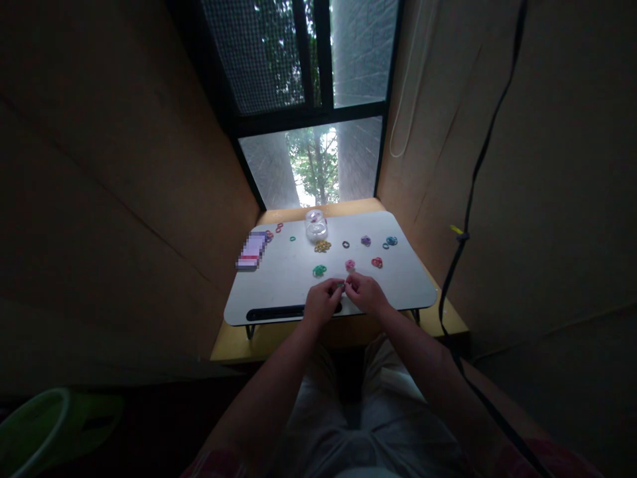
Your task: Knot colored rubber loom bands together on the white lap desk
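Both hands meet over the front part of a white folding table (pixel 279 285). My left hand (pixel 323 300) has its fingers closed in a pinch on something small and greenish, too small to name. Fingertips of my right hand (pixel 364 293) pinch close beside it, nearly touching, on something I cannot make out. Just beyond them lie small ring-like bands in piles: green (pixel 319 271), pink (pixel 350 264) and red (pixel 377 263). Farther back are yellow bands (pixel 322 246), purple bands (pixel 365 240) and blue bands (pixel 391 241).
A clear plastic jar (pixel 316 226) stands at the back. A blurred phone-like object (pixel 253 251) lies at the left edge, near red bands (pixel 279 228). A dark slot (pixel 273 313) runs along the front. A black cord (pixel 478 166) hangs at right; a green basin (pixel 50 431) sits lower left.
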`<move>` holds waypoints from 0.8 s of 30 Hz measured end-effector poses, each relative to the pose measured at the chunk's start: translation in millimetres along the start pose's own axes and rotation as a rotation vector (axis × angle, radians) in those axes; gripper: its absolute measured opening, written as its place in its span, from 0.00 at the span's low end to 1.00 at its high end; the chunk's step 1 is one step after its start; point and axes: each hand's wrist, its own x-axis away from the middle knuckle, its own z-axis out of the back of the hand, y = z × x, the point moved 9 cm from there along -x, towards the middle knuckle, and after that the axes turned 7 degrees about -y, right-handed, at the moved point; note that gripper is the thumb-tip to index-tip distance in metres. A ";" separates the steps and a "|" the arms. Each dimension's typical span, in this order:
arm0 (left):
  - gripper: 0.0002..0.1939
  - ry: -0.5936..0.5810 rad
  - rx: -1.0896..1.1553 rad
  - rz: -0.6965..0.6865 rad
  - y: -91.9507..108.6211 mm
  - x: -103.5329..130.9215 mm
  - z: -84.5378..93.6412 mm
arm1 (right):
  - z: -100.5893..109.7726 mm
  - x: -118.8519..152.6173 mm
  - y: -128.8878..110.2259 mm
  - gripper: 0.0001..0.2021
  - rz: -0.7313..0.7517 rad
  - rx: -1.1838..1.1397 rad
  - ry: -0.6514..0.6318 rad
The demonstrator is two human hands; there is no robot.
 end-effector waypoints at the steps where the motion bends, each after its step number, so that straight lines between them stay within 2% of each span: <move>1: 0.13 -0.005 0.006 -0.001 -0.4 0.0 -0.5 | -0.1 0.1 0.1 0.07 0.000 0.002 0.000; 9: 0.14 0.022 0.076 -0.032 -2.1 -0.6 0.8 | -0.4 -0.1 0.4 0.08 -0.003 0.013 -0.002; 18: 0.09 0.047 -0.008 -0.018 0.2 -0.6 3.4 | -1.7 0.0 0.3 0.07 0.001 0.033 -0.006; 24: 0.08 0.059 -0.019 -0.007 -2.6 -0.2 2.8 | -1.6 0.6 -0.2 0.07 -0.004 0.015 -0.005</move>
